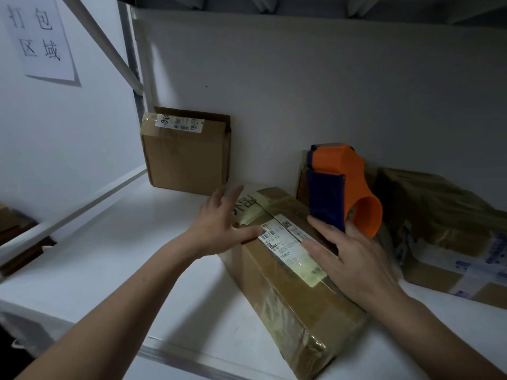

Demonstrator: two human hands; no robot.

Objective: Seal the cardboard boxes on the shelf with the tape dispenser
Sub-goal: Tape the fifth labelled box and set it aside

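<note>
left grip (219, 223) released on long brown cardboard box (296, 305) | right grip (356, 259), hold unclear, at orange-blue tape dispenser (337, 182) | brace firmly

I'm in a parcel packing area: labelled cardboard boxes (186, 157) on white shelving (131, 242) beyond my left hand (219, 223), wall sign (38, 37) above-left.

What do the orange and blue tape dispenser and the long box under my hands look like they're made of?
Tape dispenser: most likely moulded plastic with a matte finish. The orange and dark blue are even, and the shapes are smooth and rounded.
Long box: brown cardboard, dull, wrapped in glossy yellowish clear tape that wrinkles and catches light at the near corner. Its label looks like printed white paper.
</note>
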